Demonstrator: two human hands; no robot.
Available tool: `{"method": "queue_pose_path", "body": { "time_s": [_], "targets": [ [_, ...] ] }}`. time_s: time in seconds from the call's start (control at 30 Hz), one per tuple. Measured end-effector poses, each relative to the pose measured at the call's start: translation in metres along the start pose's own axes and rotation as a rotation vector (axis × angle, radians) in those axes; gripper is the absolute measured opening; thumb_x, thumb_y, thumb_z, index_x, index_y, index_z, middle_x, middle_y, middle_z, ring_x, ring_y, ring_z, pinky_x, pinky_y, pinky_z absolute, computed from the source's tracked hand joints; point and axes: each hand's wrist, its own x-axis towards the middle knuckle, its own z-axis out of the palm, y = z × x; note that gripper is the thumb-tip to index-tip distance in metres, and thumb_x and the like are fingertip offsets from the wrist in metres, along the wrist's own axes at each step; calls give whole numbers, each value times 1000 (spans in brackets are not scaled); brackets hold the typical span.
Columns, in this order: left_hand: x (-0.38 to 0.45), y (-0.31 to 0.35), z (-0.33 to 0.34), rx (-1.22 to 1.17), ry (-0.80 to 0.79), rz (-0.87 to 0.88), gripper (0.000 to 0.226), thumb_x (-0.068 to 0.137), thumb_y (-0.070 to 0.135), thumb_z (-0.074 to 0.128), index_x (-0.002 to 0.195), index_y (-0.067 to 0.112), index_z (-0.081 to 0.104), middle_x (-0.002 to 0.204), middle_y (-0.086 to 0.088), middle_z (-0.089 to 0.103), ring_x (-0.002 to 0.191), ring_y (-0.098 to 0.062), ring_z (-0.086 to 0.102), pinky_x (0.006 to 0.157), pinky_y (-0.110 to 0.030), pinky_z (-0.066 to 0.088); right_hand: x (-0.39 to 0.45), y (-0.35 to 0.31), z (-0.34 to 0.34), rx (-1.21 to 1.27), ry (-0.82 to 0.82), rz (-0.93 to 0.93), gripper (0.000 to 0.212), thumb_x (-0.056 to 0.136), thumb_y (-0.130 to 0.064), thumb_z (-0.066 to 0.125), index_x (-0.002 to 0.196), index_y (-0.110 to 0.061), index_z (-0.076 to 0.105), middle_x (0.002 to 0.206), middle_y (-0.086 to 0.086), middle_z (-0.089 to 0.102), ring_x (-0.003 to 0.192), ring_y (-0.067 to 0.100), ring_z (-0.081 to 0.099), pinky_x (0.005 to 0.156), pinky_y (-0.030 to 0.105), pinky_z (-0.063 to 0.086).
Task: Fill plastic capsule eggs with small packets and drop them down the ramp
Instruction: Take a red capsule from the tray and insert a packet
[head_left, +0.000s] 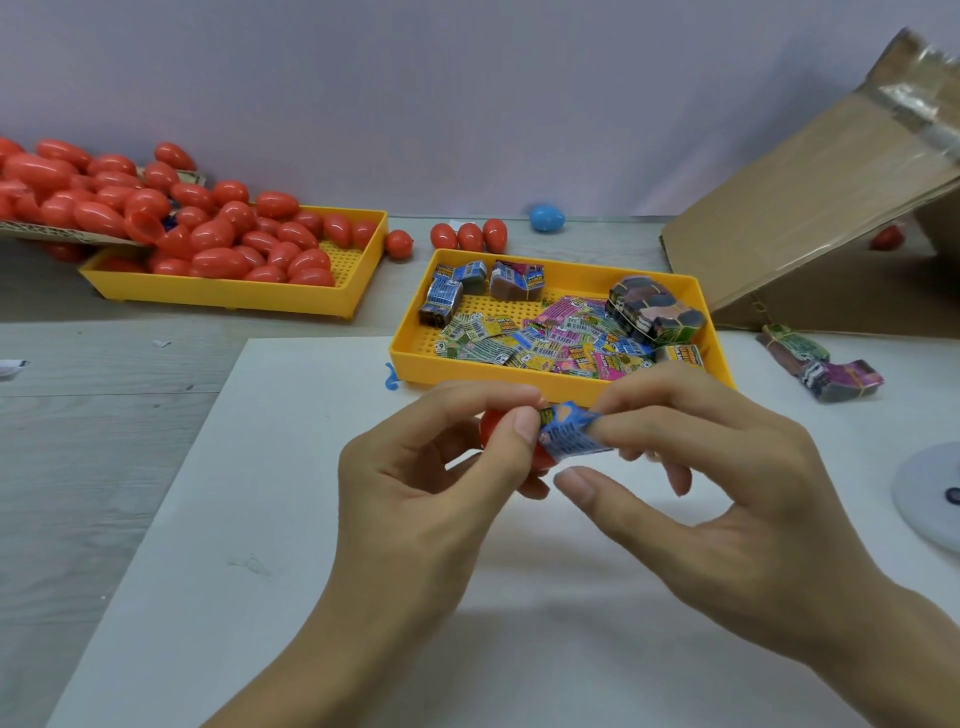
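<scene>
My left hand (431, 467) grips a red capsule egg (491, 428), mostly hidden behind its fingers. My right hand (691, 447) pinches a small blue packet (566, 434) against the egg, and the left thumb touches the packet's edge. Both hands hover over a white sheet (260, 519) just in front of a yellow tray (410, 343) that holds loose colourful packets (550, 338) and banded bundles. The cardboard ramp (810, 208) slopes up at the far right.
A second yellow tray (234, 293) at the back left is heaped with red eggs (208, 228). Three red eggs (470, 235) and a blue egg (546, 217) lie near the wall. Packet bundles (821, 364) lie at the right, beside a white disc (930, 493).
</scene>
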Motion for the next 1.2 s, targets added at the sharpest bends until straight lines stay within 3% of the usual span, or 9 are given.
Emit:
{"method": "queue_pose_path", "body": {
  "time_s": [0.2,0.4,0.67,0.77,0.87,1.0,1.2],
  "targets": [
    [1,0,-2,-63,-1,-32,14,82,27,69,90,30,80,90,-6,76,77,-30,74,67,-28,59,0,-5,-4,45,18,-43,19,91,-44,61,103,-29,65,105,0,61,83,5,56,73,9,38],
    [0,1,0,-100,-24,-18,15,83,22,68,93,23,80,96,-10,76,81,-31,74,68,-32,59,0,-5,-6,29,118,-93,12,89,-23,68,100,-20,71,105,4,62,71,12,61,55,25,43],
    [-1,2,0,-70,-39,2,15,84,22,67,94,20,79,98,-9,75,83,-32,73,68,-32,59,-1,-2,-8,-36,141,-119,1,82,-11,74,83,-12,74,104,6,62,75,13,61,53,29,42],
    [-1,2,1,-68,-37,9,16,84,22,67,93,23,80,97,-8,75,86,-30,73,68,-32,59,-1,-1,-6,-17,109,-112,2,81,-13,74,81,-13,72,108,3,60,81,10,59,57,24,41],
    [-1,1,0,-63,-39,17,16,84,22,67,93,23,79,98,-7,75,89,-30,73,69,-31,59,-2,0,-5,-26,83,-100,6,82,-18,71,80,-12,70,110,3,58,87,6,56,71,15,38],
    [0,0,1,-79,-31,28,15,83,20,67,91,22,79,103,-4,71,89,-28,73,68,-33,60,-1,-1,-6,-66,83,-88,8,83,-20,68,81,-13,69,111,3,58,88,8,56,72,14,37],
    [-1,-2,3,-99,-50,-15,17,84,21,66,95,25,79,94,0,75,87,-26,76,73,-32,61,0,-1,-7,-113,86,-50,14,85,-20,64,83,-9,72,99,4,64,88,7,57,75,10,36]
  ]
}}
